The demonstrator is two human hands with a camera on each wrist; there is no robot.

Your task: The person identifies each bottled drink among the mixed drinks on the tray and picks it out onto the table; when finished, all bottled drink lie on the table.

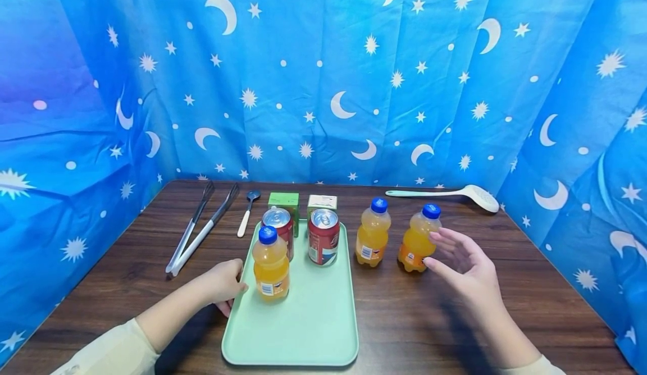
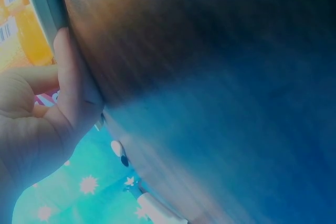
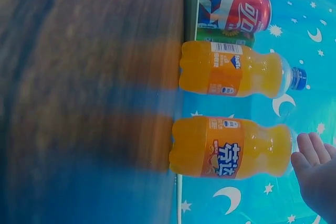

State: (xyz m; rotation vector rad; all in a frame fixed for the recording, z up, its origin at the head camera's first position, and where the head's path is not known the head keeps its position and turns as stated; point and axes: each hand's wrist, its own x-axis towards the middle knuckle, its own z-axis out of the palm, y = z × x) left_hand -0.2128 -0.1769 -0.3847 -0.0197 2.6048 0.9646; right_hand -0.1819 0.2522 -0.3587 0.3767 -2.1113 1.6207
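My left hand holds the left rim of a pale green tray, its fingers along the outer wall in the left wrist view. Standing on the tray are an orange soda bottle with a blue cap, a red soda can and a second red can partly behind that bottle. To the tray's right, two more orange soda bottles stand upright on the table, a nearer-in one and an outer one. Beside the outer bottle my right hand is spread, fingertips close to its upper part.
Green and white-topped boxes stand behind the cans. On the wooden table lie tongs and a small white-handled spoon at left, and a white slotted ladle at back right. A starry blue curtain encloses the table.
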